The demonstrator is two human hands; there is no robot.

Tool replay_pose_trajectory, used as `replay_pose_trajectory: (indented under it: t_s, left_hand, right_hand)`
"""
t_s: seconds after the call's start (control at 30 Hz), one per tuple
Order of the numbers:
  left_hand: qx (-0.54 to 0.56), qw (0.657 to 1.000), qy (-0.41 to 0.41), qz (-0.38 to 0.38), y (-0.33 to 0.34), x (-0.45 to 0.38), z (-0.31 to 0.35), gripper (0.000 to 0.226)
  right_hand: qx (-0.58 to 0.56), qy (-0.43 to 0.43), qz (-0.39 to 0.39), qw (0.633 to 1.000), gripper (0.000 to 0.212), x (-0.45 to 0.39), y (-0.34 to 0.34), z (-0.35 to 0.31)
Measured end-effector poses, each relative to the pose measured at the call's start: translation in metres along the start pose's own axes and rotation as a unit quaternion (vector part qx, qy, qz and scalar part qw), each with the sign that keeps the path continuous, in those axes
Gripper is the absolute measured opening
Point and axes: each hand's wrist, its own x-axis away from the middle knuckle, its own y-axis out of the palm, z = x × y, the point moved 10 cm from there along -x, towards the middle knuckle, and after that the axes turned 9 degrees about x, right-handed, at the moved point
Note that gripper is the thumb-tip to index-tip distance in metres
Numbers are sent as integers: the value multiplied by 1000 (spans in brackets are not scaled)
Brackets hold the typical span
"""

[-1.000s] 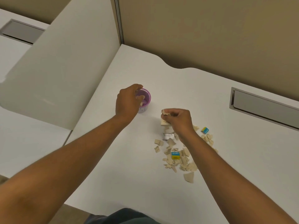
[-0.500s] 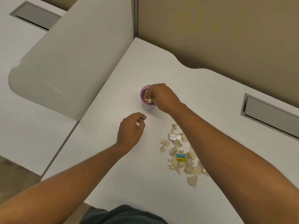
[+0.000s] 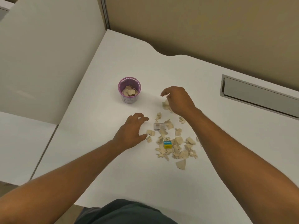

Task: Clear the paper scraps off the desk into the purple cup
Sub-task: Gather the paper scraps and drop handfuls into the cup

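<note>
Head view of a white desk (image 3: pixel 113 159) in a partitioned corner. The purple cup (image 3: pixel 129 90) is standing upright toward the far left of the work area, well apart from both hands; its mesh wall is partly filled with beige paper scraps that are lying below the rim. The remaining paper scraps (image 3: pixel 175 145) are lying loose on the desk to the right of the cup and nearer the person, in a scattered pile. Among them are resting a small blue and yellow box (image 3: pixel 167 144) and a small grey and white box (image 3: pixel 158 126).

The left hand (image 3: pixel 131 132) is hovering palm down at the left edge of the pile, fingers spread and curled, gripping nothing; its thumb is sitting just beside two outlying scraps. The right hand (image 3: pixel 178 101) is hanging over the far end of the pile, fingers loosely curled and parted; scraps are showing directly under its fingertips, but whether it is pinching any cannot be told. A recessed grey tray (image 3: pixel 258 96) is set into the desk at far right.
</note>
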Motion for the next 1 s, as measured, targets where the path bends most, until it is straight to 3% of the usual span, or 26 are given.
replay_pose_trajectory:
  t_s: [0.13,0.27,0.37,0.47,0.6,0.73,0.8,0.93,1.0]
  left_hand:
    - [-82,993,-4,-81,41,-11,16,114]
    - [-103,992,-42,-59,61,-13,29,128]
    - [-73,994,-71,-28,69,-12,36,120]
    - [-65,996,-65,-19,71,-12,39,96]
    - [-37,999,-33,-14,64,-10,36,73]
    - [-10,1000,13,-14,55,1,32,60]
    - [-8,999,32,-13,54,10,33,65]
    - [-32,996,25,-74,74,24,30,110]
    - [-66,993,30,-95,86,27,35,121]
  right_hand:
    - [75,11,-114,991,45,34,59,56]
    - [108,0,-128,986,57,52,91,64]
    - [97,-41,-94,990,49,66,95,57]
    - [79,-69,-52,993,34,89,94,59]
    - [39,-37,-60,997,27,121,92,79]
    - [-81,26,-48,995,32,156,75,104]
    - [-85,69,-26,994,50,174,68,117]
    - [17,170,-66,983,129,203,84,134]
    - [-10,189,-103,976,144,211,105,131]
